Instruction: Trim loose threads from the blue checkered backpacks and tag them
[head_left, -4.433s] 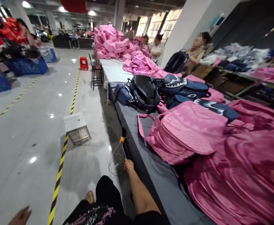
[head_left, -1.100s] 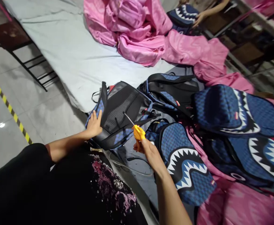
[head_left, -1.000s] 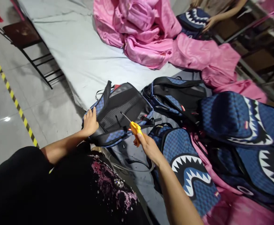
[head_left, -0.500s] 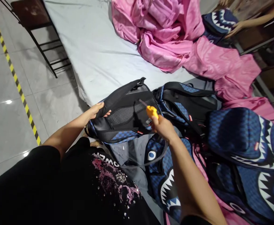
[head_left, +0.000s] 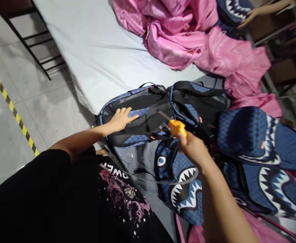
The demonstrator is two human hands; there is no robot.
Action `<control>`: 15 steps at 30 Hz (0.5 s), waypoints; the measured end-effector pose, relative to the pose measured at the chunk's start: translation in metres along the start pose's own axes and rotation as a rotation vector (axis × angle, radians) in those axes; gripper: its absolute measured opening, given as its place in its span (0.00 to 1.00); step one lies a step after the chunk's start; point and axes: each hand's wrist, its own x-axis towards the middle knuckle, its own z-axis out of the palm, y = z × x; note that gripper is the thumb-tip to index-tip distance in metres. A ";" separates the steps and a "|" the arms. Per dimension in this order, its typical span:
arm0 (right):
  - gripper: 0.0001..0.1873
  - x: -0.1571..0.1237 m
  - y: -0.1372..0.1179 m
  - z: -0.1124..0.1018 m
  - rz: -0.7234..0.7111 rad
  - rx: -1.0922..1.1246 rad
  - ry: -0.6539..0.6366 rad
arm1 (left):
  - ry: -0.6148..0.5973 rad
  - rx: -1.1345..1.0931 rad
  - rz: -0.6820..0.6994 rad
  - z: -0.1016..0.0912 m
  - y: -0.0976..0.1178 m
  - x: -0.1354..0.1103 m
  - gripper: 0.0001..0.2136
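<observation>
My left hand [head_left: 119,118] lies flat, fingers stretched, on the black padded back of a blue checked backpack [head_left: 137,116] at the table's near edge. My right hand [head_left: 192,148] is closed round an orange air blow gun [head_left: 177,127] whose thin metal nozzle points left at that backpack's straps. A clear hose [head_left: 163,179] trails from the gun toward my body. A shark-mouth backpack [head_left: 182,182] lies just under my right wrist.
More blue shark-mouth backpacks [head_left: 254,141] are stacked to the right. Pink bags [head_left: 185,37] are heaped across a pale grey table cover [head_left: 92,50]. Another person's arm [head_left: 259,10] shows at the top right. A black metal stool [head_left: 33,37] and yellow-black floor tape [head_left: 11,108] are left.
My left hand let go of the backpack's strap and now rests flat on its back panel. My right hand moved the blow gun slightly right and lower.
</observation>
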 end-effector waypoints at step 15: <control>0.21 -0.046 0.059 0.040 0.214 0.126 0.059 | -0.286 0.110 0.103 0.044 0.054 -0.043 0.40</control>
